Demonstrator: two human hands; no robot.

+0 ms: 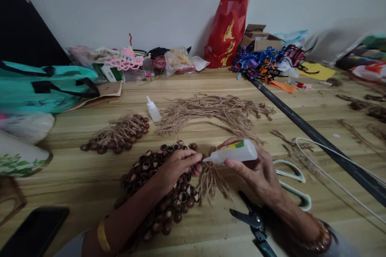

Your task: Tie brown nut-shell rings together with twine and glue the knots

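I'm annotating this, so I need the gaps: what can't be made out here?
Head view:
Anything the left hand pinches: hidden by its grip.
Part of the shells: behind the left forearm.
Lower end of the phone: cut off by the bottom edge.
Print on the held bottle: too small.

Bare left hand (182,164): thumb and forefinger pinched together, fingertips directed right. Left forearm (132,204), wearing a gold-coloured band: extended diagonally from lower left. Bare right hand (256,172): raised, gripping, thumb on the near side. Right forearm (294,213): angled inward from lower right, bracelet-clad.
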